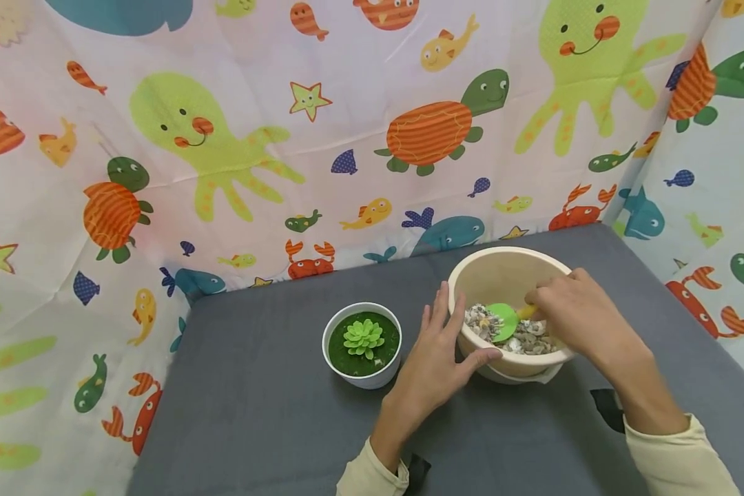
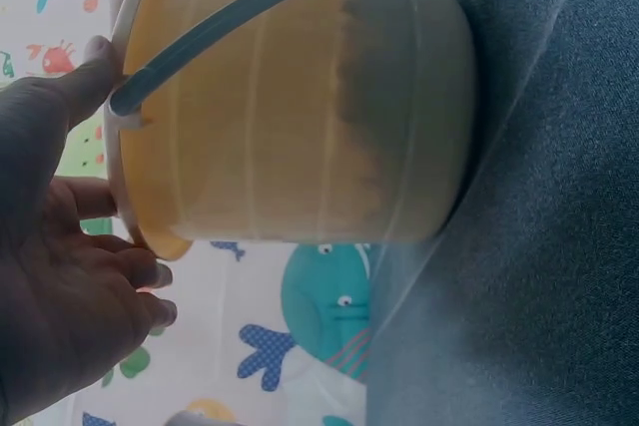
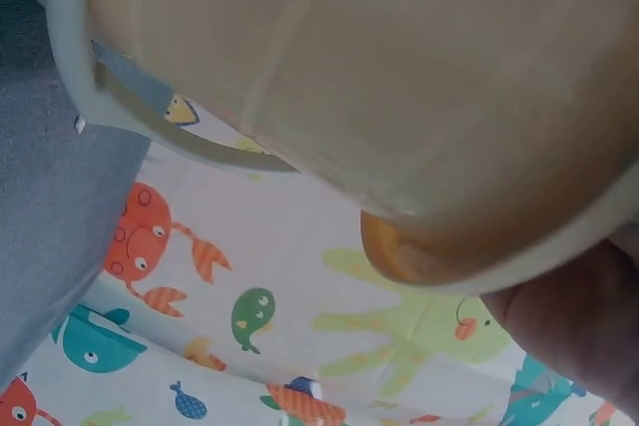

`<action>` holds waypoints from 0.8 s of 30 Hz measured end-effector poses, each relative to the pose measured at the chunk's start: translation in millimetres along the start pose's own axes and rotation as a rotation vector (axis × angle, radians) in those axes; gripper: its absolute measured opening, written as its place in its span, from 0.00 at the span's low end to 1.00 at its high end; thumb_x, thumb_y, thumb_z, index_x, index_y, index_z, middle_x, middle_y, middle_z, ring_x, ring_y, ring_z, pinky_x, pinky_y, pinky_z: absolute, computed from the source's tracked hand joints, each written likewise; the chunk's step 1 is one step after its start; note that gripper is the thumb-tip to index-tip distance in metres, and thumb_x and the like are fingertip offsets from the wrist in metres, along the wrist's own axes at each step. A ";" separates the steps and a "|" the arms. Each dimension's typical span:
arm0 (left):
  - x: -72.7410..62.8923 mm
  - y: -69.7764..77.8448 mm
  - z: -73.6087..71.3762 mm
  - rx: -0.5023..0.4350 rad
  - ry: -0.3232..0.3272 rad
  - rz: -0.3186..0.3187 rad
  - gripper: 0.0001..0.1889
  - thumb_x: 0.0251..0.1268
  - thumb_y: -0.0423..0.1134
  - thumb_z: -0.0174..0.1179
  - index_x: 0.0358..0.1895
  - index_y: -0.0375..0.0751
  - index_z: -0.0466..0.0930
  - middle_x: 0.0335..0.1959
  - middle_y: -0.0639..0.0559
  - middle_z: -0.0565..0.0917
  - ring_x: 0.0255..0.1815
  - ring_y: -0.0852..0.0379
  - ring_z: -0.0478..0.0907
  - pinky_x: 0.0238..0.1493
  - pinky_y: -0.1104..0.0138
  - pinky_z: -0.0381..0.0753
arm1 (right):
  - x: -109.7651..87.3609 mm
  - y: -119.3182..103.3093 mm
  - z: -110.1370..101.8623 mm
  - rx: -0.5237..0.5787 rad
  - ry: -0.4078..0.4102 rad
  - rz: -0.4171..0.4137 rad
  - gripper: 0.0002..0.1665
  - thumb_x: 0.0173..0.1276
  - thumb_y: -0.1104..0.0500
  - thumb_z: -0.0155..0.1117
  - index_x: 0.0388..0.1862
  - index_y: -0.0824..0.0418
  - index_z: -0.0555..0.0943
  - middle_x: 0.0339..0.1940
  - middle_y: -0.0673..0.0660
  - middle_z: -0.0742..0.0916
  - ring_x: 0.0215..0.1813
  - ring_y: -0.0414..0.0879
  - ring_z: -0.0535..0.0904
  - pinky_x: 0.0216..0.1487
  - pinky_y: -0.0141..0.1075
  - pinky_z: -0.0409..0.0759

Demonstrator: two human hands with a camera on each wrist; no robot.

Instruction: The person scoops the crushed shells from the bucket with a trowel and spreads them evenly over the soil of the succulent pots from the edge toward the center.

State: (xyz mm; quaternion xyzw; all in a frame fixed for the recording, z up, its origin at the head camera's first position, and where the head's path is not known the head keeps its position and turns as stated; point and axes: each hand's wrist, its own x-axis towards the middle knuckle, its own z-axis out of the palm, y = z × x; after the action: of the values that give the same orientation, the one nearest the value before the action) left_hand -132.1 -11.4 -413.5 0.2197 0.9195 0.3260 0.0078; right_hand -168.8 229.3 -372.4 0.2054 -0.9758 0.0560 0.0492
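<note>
A cream bucket (image 1: pixel 499 265) stands upright on the grey table, with small greyish-white gravel-like bits (image 1: pixel 530 339) in its bottom. My right hand (image 1: pixel 579 317) grips the yellow handle (image 1: pixel 525 312) of a toy shovel inside the bucket. Its green blade (image 1: pixel 503 322) rests among the bits. My left hand (image 1: pixel 430 362) touches the bucket's near left rim, fingers spread along the side and thumb reaching over the front. In the left wrist view, fingertips (image 2: pixel 160 311) lie beside the rim, close to the bucket's grey handle (image 2: pixel 250 22). The right wrist view shows the bucket's outside (image 3: pixel 329 77), hiding the shovel.
A white pot (image 1: pixel 378 377) with a green succulent (image 1: pixel 364 337) on a dark green surface stands left of the bucket, close to my left hand. Behind the grey table (image 1: pixel 254 386) hangs a curtain (image 1: pixel 347 117) printed with sea animals, and it continues along both sides.
</note>
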 end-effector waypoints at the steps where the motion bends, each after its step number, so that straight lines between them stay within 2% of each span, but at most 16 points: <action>1: -0.6 0.0 0.9 -0.006 0.002 -0.003 0.49 0.70 0.67 0.60 0.86 0.53 0.48 0.89 0.53 0.35 0.89 0.40 0.45 0.85 0.47 0.57 | -1.5 0.0 -0.9 -0.006 0.013 0.004 0.14 0.50 0.68 0.84 0.37 0.58 0.92 0.32 0.54 0.92 0.37 0.50 0.85 0.43 0.49 0.71; 6: -1.2 -0.7 2.4 -0.028 0.013 0.002 0.49 0.70 0.67 0.60 0.86 0.53 0.49 0.89 0.55 0.33 0.89 0.41 0.46 0.85 0.48 0.56 | -8.0 -1.0 -9.2 -0.026 0.087 0.020 0.17 0.48 0.66 0.87 0.38 0.60 0.92 0.33 0.57 0.93 0.37 0.52 0.84 0.45 0.51 0.72; 9: 0.1 -1.6 3.3 -0.037 0.015 0.009 0.50 0.70 0.66 0.61 0.86 0.50 0.49 0.89 0.56 0.33 0.89 0.43 0.46 0.86 0.49 0.55 | -10.6 -0.5 -13.7 -0.039 0.105 0.036 0.17 0.48 0.66 0.87 0.39 0.61 0.92 0.34 0.59 0.93 0.37 0.53 0.82 0.46 0.52 0.73; 13: 1.2 -1.8 2.4 -0.052 0.018 0.013 0.50 0.69 0.66 0.61 0.86 0.52 0.48 0.89 0.58 0.33 0.89 0.45 0.46 0.87 0.50 0.53 | -13.8 -0.9 -21.2 -0.051 0.124 0.058 0.17 0.50 0.67 0.85 0.41 0.63 0.92 0.36 0.61 0.93 0.38 0.54 0.82 0.48 0.53 0.73; 18: 1.5 -2.7 2.5 -0.062 0.032 0.021 0.49 0.69 0.66 0.62 0.86 0.55 0.48 0.89 0.57 0.33 0.89 0.44 0.46 0.87 0.50 0.53 | -20.4 1.2 -24.7 -0.048 0.198 0.037 0.15 0.50 0.69 0.83 0.38 0.62 0.91 0.33 0.60 0.92 0.38 0.54 0.82 0.44 0.51 0.71; 24: 0.7 -3.8 3.6 -0.070 0.038 0.023 0.50 0.69 0.65 0.63 0.86 0.51 0.50 0.89 0.56 0.35 0.89 0.44 0.46 0.87 0.51 0.52 | -27.8 1.7 -24.4 -0.020 0.248 0.058 0.16 0.49 0.70 0.83 0.39 0.62 0.91 0.31 0.59 0.91 0.38 0.55 0.82 0.45 0.54 0.71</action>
State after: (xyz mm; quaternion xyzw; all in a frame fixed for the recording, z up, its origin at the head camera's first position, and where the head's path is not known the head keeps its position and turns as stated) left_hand -133.7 -11.5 -418.6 0.2236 0.9049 0.3620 -0.0057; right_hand -142.3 245.0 -351.7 0.1679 -0.9684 0.0726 0.1697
